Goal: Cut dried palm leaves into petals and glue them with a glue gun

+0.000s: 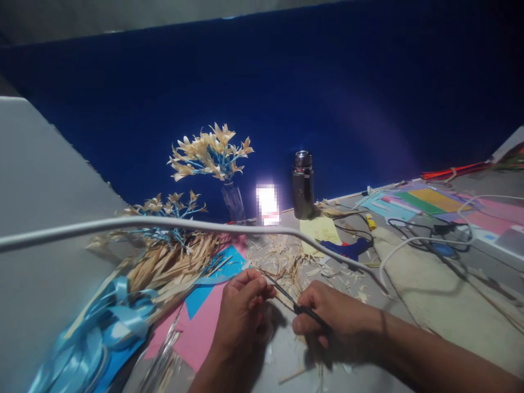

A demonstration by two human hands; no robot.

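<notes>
Scissors [298, 309] in R hand [332, 303], long axis diag., tips fwd-L.

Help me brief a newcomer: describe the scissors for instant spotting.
Below the blue wall, look at the table's near side. The right hand holds the scissors, blades angled toward the left hand. Their darkness sets them apart from pale shavings nearby.
</notes>
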